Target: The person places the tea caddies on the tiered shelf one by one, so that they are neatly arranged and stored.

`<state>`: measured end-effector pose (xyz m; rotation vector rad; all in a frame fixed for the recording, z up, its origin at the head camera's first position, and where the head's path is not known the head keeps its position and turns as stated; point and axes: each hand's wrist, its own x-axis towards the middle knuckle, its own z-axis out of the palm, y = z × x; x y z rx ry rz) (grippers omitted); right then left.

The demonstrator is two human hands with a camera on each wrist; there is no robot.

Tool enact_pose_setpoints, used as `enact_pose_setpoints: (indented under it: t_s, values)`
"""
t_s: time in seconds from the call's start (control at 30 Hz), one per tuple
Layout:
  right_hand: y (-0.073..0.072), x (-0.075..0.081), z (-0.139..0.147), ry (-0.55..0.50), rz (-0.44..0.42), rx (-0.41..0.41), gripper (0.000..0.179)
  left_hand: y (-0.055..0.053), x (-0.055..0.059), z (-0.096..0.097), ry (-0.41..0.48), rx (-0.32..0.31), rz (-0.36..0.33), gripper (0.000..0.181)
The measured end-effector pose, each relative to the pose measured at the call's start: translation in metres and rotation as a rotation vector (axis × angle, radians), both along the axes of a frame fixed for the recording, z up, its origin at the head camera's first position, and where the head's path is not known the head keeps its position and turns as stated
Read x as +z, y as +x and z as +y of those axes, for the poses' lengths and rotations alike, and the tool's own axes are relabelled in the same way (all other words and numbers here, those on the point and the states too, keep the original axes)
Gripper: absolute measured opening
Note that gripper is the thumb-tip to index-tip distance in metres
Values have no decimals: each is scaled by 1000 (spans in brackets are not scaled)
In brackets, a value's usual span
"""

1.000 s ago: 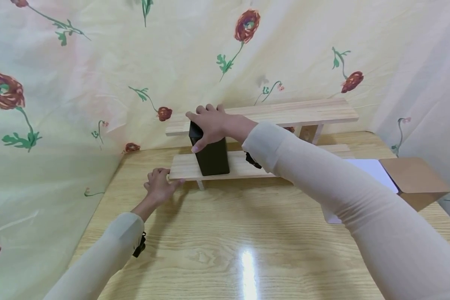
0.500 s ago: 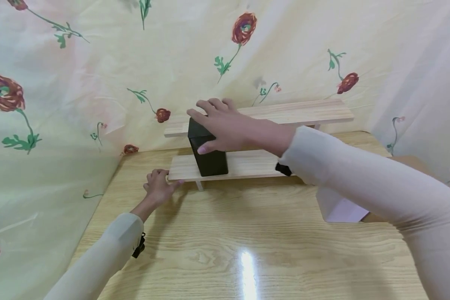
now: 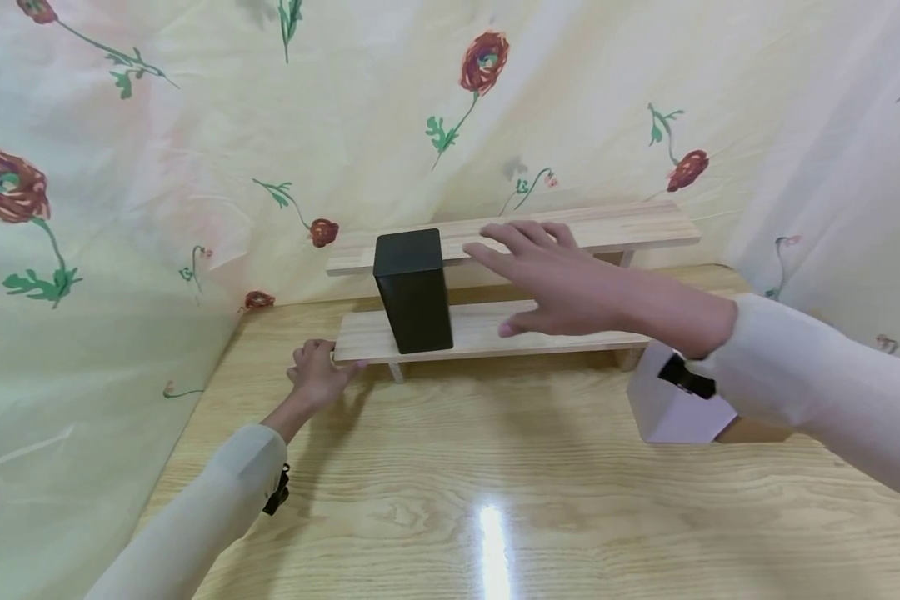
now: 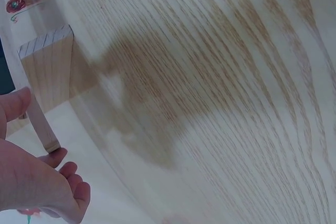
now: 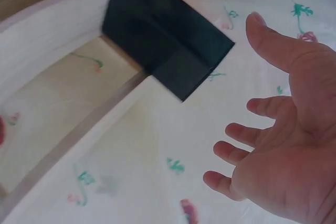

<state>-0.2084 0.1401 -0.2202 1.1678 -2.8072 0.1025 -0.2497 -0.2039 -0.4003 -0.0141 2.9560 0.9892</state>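
Note:
A tall black box (image 3: 416, 292) stands upright near the left end of the lower board of a pale two-tier wooden shelf (image 3: 495, 333). My left hand (image 3: 317, 373) holds that board's left end; in the left wrist view the thumb lies along one side of the board (image 4: 43, 127) and a forefinger is at its edge. To the right of the box, my right hand (image 3: 562, 279) hovers over the shelf with fingers spread and nothing in it. The right wrist view shows the black box (image 5: 163, 35) apart from the right hand (image 5: 294, 129).
The shelf's upper board (image 3: 637, 223) runs behind the black box. At the right end, a white box (image 3: 663, 400) and a brown box (image 3: 753, 430) sit on the wood-grain table (image 3: 420, 483), partly behind my right sleeve. A flower-printed curtain (image 3: 390, 125) hangs behind and at both sides.
My right hand has let go of the black box's top and moved right, off it. The box stays standing on the shelf. The left hand keeps its place.

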Motion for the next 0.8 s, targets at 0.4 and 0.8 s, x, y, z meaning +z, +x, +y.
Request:
enact_pose_setpoints:
  t_s: [0.4,0.8]
  values:
    - [9,-20,67,-53,-35,-74,96,-1,0,-3,-12,7,-9,65]
    - [12,-28,121,0,-104,-158,107,-2,1,-1,-13,6,-19,64]
